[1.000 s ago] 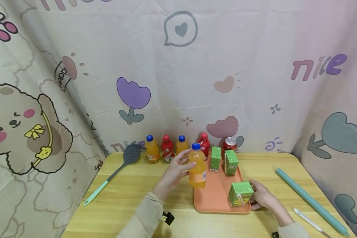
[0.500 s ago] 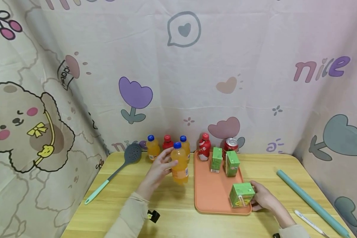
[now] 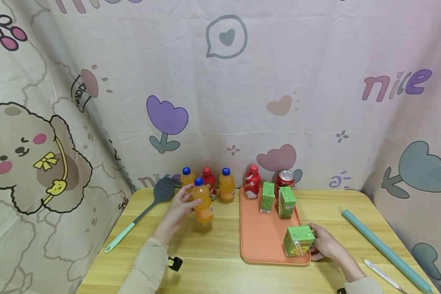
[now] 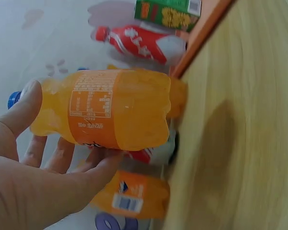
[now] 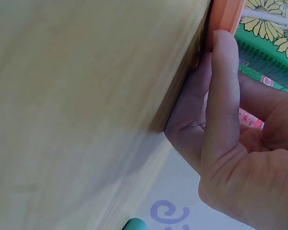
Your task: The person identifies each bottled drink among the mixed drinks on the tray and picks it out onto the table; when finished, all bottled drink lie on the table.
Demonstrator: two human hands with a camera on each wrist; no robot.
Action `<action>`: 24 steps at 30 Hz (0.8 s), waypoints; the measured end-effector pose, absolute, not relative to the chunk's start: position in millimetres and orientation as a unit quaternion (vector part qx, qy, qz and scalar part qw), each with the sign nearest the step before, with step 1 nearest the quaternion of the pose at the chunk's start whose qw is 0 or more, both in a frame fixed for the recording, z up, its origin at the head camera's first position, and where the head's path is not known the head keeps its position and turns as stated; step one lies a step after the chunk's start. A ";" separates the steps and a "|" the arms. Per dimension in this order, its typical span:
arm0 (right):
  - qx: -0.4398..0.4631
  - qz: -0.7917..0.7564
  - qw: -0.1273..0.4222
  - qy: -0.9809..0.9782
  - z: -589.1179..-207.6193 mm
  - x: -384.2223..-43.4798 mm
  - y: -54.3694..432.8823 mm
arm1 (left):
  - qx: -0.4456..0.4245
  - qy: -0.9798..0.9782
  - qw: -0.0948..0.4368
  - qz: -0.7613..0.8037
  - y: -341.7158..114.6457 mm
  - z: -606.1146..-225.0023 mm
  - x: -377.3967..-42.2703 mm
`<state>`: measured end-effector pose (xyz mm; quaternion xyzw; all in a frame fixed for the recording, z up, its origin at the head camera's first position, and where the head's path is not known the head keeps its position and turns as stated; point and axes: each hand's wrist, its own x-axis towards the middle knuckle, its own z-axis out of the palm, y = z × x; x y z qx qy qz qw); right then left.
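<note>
My left hand (image 3: 176, 210) grips an orange soda bottle (image 3: 203, 206) with a blue cap, holding it tilted above the table. In the left wrist view the thumb and fingers hold the bottle's upper half. Behind it stand another orange soda bottle (image 3: 187, 178), a red bottle (image 3: 208, 179) and a third orange soda bottle (image 3: 226, 186). My right hand (image 3: 325, 242) is at the right rim of the orange tray (image 3: 253, 245), beside a green drink carton (image 3: 297, 241). In the right wrist view, its fingertips (image 5: 224, 40) pinch the tray's rim, with the carton just behind.
Toward the tray's far end are two green cartons (image 3: 267, 198), a red bottle (image 3: 252, 183) and a red can (image 3: 284, 177). A slotted turner (image 3: 143, 214) lies on the left. On the right lie a teal roll (image 3: 382, 247) and a white pen-like tool (image 3: 382, 273).
My left hand has carried the orange soda bottle leftward from over the tray to in front of the bottle row. The right hand has kept its place at the tray rim.
</note>
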<state>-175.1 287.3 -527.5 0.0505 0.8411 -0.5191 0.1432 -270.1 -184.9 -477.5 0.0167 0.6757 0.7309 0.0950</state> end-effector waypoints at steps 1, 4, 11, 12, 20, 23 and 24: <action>0.050 -0.519 0.144 0.841 -527.6 -174.9 287.3 | 0.011 0.676 0.091 0.731 -187.7 -479.4 -271.4; 0.050 -0.518 0.146 0.841 -528.0 -174.6 287.3 | 0.001 0.681 0.082 0.728 -195.0 -484.5 -274.8; 0.056 -0.515 0.143 0.843 -528.1 -175.2 287.1 | -0.021 0.687 0.064 0.723 -205.5 -492.2 -279.7; 0.056 -0.515 0.143 0.844 -528.0 -175.3 287.1 | -0.026 0.688 0.060 0.723 -206.4 -493.2 -280.4; 0.053 -0.519 0.145 0.841 -527.0 -175.5 287.2 | -0.034 0.705 0.032 0.708 -212.0 -499.4 -284.9; 0.050 -0.517 0.146 0.842 -526.8 -176.3 287.8 | -0.024 0.712 0.018 0.702 -214.0 -501.5 -286.2; 0.049 -0.517 0.147 0.842 -526.6 -176.8 287.9 | -0.022 0.713 0.011 0.701 -214.7 -502.7 -286.8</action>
